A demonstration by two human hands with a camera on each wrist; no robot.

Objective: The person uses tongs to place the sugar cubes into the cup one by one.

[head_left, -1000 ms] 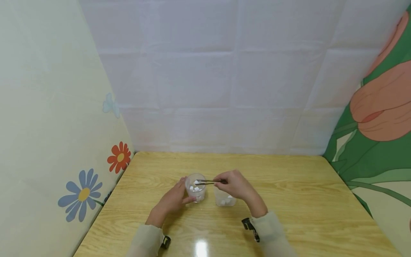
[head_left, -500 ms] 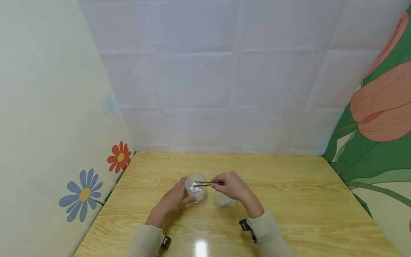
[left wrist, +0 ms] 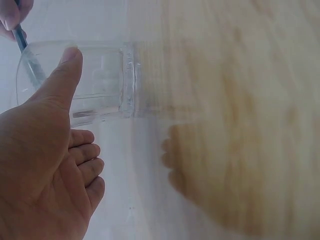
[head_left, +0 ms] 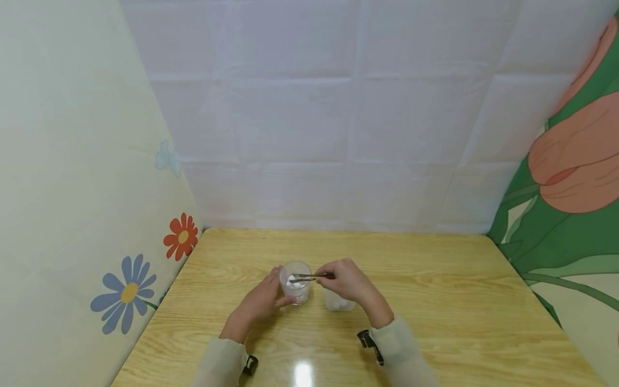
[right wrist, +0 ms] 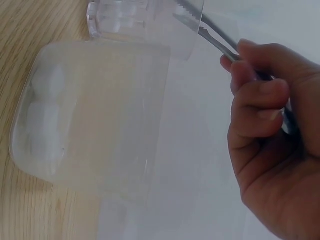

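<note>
A clear glass cup stands upright on the table, with several small white cubes inside. My left hand holds it from the left, thumb along the near side. In the left wrist view the thumb lies against the glass wall. With my right hand I grip metal tweezers, laid nearly level across the cup's mouth. Their serrated tips reach inside the rim and stand a little apart. Whether a cube sits between them I cannot tell.
A frosted plastic container stands right of the cup, partly under my right hand. Several white pieces lie at its bottom. The wooden table meets a pale cloth wall behind and flower-patterned walls at both sides.
My right hand has shifted slightly left, carrying the tweezers with it, so their tips sit farther over to the left inside the cup. The left hand and cup have stayed in place.
</note>
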